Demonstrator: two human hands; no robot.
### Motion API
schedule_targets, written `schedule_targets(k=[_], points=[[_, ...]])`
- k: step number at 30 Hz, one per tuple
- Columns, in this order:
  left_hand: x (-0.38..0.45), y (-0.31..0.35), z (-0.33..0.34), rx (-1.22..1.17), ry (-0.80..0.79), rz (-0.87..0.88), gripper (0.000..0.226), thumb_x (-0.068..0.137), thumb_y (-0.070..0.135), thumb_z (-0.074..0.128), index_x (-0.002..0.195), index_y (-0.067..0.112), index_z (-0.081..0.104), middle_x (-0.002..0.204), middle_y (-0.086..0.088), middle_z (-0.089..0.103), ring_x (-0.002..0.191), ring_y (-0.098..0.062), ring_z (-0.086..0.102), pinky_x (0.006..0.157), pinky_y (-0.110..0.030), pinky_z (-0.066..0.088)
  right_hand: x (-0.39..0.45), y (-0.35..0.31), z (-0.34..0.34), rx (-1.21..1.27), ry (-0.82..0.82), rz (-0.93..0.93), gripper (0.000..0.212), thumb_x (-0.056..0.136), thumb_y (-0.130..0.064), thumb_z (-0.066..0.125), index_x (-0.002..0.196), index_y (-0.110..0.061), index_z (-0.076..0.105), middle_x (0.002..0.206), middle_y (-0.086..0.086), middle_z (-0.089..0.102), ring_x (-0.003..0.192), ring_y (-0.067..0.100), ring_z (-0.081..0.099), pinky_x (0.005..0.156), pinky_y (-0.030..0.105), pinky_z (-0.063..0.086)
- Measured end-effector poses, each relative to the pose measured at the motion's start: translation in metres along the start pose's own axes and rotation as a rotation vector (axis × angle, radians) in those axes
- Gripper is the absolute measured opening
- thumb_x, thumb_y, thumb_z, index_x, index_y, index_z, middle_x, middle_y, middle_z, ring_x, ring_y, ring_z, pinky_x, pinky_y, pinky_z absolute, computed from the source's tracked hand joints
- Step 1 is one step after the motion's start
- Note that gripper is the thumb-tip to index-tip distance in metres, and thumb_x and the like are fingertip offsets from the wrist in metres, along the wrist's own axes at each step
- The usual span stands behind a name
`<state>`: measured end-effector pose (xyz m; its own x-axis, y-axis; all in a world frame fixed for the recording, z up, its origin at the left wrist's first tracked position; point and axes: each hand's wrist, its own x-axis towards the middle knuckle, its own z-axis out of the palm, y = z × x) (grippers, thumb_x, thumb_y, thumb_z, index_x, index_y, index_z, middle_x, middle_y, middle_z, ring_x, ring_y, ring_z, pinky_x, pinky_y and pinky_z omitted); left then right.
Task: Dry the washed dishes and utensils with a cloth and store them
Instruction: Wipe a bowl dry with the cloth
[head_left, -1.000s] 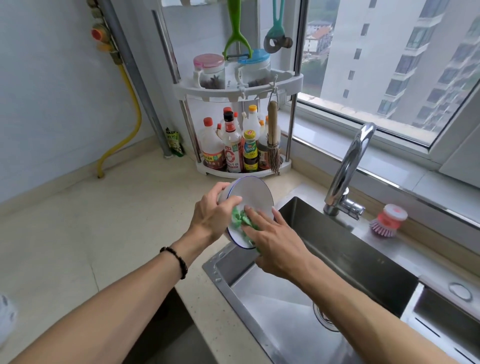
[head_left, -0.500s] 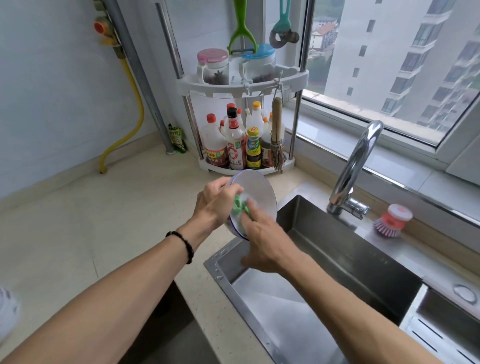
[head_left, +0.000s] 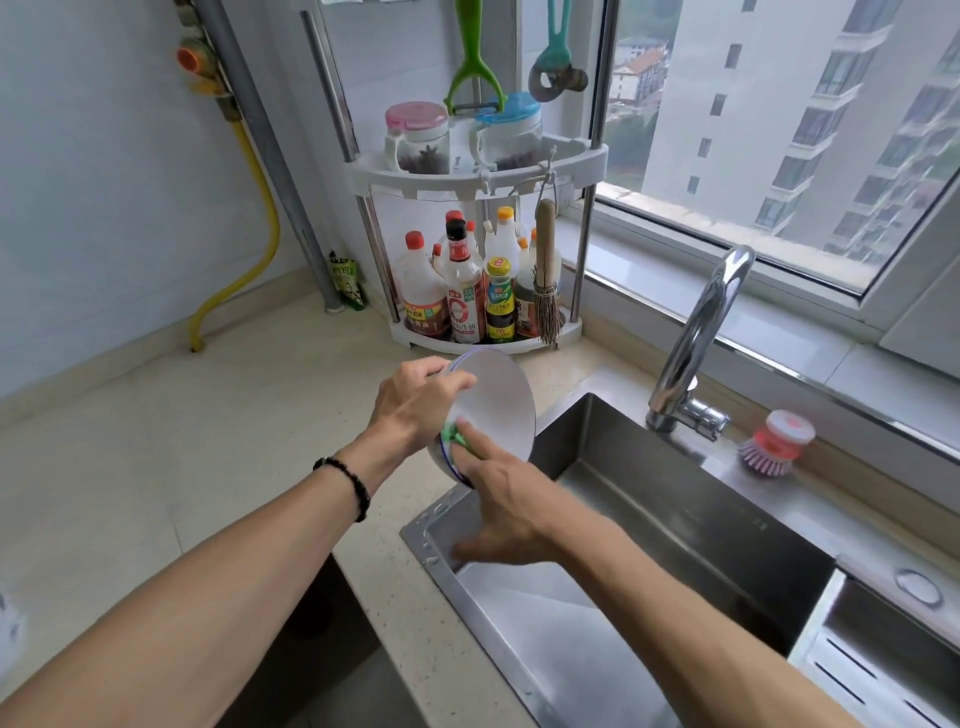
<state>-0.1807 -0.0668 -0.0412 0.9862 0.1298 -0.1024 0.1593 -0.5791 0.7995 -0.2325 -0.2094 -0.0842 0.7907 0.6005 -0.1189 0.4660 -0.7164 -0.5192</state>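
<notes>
Held up on edge over the near-left corner of a steel sink: a white plate with a thin blue rim, its face tilted toward the right hand and the window. Gripped at its upper left rim by the left hand, thumb curled over the edge onto the face, fingers hidden behind. Pressed against the lower left of the face by the right hand: a small green cloth, only a scrap showing under the fingertips, the hand wrapped over the plate's lower edge. Both hands closed on something, then: left on the rim, right pinching cloth to plate.

Relative to the cloth grip, most of the plate's face up and to the right, uncovered. Relative to the rim grip, the cloth just below, nearly touching the left thumb. Long axis of the plate running from lower left to upper right. Right hand nearer the unwiped area, so probably the one to sweep upward across the face while the left steadies or turns the rim. Back of the plate unseen; dryness impossible to tell.

Beyond the plate, a tap, a red dish brush and a corner rack of bottles and jars.
</notes>
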Motion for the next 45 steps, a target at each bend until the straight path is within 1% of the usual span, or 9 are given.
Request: schedule_targets(k=[6, 9, 17, 23, 28, 34, 37, 41, 45], points=[[-0.004, -0.006, -0.006, -0.043, -0.189, -0.096, 0.026, 0.069, 0.046, 0.062, 0.063, 0.023, 0.071, 0.066, -0.002, 0.064, 0.065, -0.023, 0.061, 0.058, -0.029, 0.050, -0.001, 0.036, 0.001, -0.666, 0.128, -0.112, 0.082, 0.091, -0.018, 0.054, 0.160, -0.007, 0.009, 0.168, 0.009, -0.012, 0.155, 0.028, -0.002, 0.124, 0.041, -0.002], [-0.007, -0.008, -0.012, -0.108, -0.220, -0.117, 0.021, 0.082, 0.036, 0.064, 0.070, 0.020, 0.070, 0.070, -0.003, 0.064, 0.062, -0.021, 0.061, 0.049, -0.024, 0.047, 0.006, 0.046, -0.014, -0.814, 0.264, -0.169, 0.073, 0.088, -0.033, 0.066, 0.152, -0.011, 0.040, 0.164, 0.004, 0.018, 0.150, 0.021, 0.028, 0.121, 0.039, 0.015], [-0.005, -0.005, -0.011, -0.007, -0.059, -0.031, 0.024, 0.064, 0.044, 0.056, 0.057, 0.021, 0.056, 0.054, 0.008, 0.049, 0.061, -0.018, 0.046, 0.057, -0.029, 0.033, -0.008, 0.025, 0.006, -0.474, 0.057, -0.063, 0.083, 0.077, -0.015, 0.072, 0.150, -0.001, 0.035, 0.166, 0.014, 0.013, 0.152, 0.032, 0.017, 0.122, 0.041, 0.026], [-0.009, -0.010, -0.004, -0.172, -0.090, -0.136, 0.038, 0.068, 0.044, 0.057, 0.081, 0.009, 0.064, 0.076, -0.007, 0.062, 0.073, -0.028, 0.058, 0.064, -0.035, 0.041, -0.009, 0.023, 0.016, -0.282, 0.257, -0.075, 0.035, 0.070, -0.010, 0.070, 0.103, -0.020, 0.069, 0.114, 0.000, 0.066, 0.090, 0.026, 0.058, 0.070, 0.031, 0.039], [-0.006, -0.005, -0.007, -0.217, -0.374, -0.292, 0.033, 0.093, 0.040, 0.058, 0.118, 0.019, 0.061, 0.107, -0.014, 0.067, 0.087, -0.027, 0.068, 0.073, -0.037, 0.060, -0.014, 0.035, 0.010, -0.558, 0.429, -0.171, 0.031, 0.079, -0.018, 0.037, 0.076, -0.022, 0.068, 0.072, 0.000, 0.056, 0.061, 0.022, 0.053, 0.054, 0.028, 0.038], [-0.008, -0.007, -0.011, 0.497, -0.259, 0.408, 0.090, 0.075, 0.073, 0.055, 0.145, 0.018, 0.049, 0.163, -0.001, 0.023, 0.153, -0.018, 0.009, 0.121, -0.042, 0.018, -0.020, 0.046, -0.009, -0.573, 0.376, -0.187, 0.041, 0.075, -0.020, 0.029, 0.069, -0.023, 0.070, 0.067, 0.000, 0.056, 0.060, 0.023, 0.054, 0.054, 0.034, 0.041], [-0.012, -0.016, -0.006, 1.087, -0.460, 0.683, 0.064, 0.080, 0.064, 0.067, 0.130, 0.024, 0.064, 0.164, -0.003, 0.021, 0.154, -0.019, -0.008, 0.123, -0.054, -0.009, -0.022, 0.053, -0.013, -0.521, 0.330, -0.185, 0.015, 0.077, -0.010, 0.063, 0.077, -0.022, 0.071, 0.072, 0.000, 0.058, 0.064, 0.024, 0.055, 0.056, 0.034, 0.039], [-0.010, -0.017, 0.004, 1.269, -0.424, 0.770, 0.025, 0.093, 0.043, 0.064, 0.110, 0.028, 0.074, 0.120, 0.001, 0.068, 0.133, -0.017, 0.048, 0.115, -0.050, -0.021, -0.018, 0.061, -0.013, -0.313, 0.296, -0.127, 0.035, 0.073, 0.004, 0.072, 0.103, -0.013, 0.071, 0.090, 0.006, 0.065, 0.079, 0.030, 0.059, 0.066, 0.038, 0.052], [-0.010, -0.025, 0.001, 1.059, -0.523, 0.522, 0.029, 0.087, 0.048, 0.071, 0.098, 0.022, 0.075, 0.095, 0.003, 0.071, 0.101, -0.018, 0.058, 0.117, -0.039, 0.027, -0.029, 0.065, -0.016, -0.044, 0.353, 0.079, 0.063, 0.084, 0.005, 0.067, 0.143, -0.015, 0.054, 0.135, 0.005, 0.061, 0.120, 0.024, 0.053, 0.101, 0.036, 0.047]])
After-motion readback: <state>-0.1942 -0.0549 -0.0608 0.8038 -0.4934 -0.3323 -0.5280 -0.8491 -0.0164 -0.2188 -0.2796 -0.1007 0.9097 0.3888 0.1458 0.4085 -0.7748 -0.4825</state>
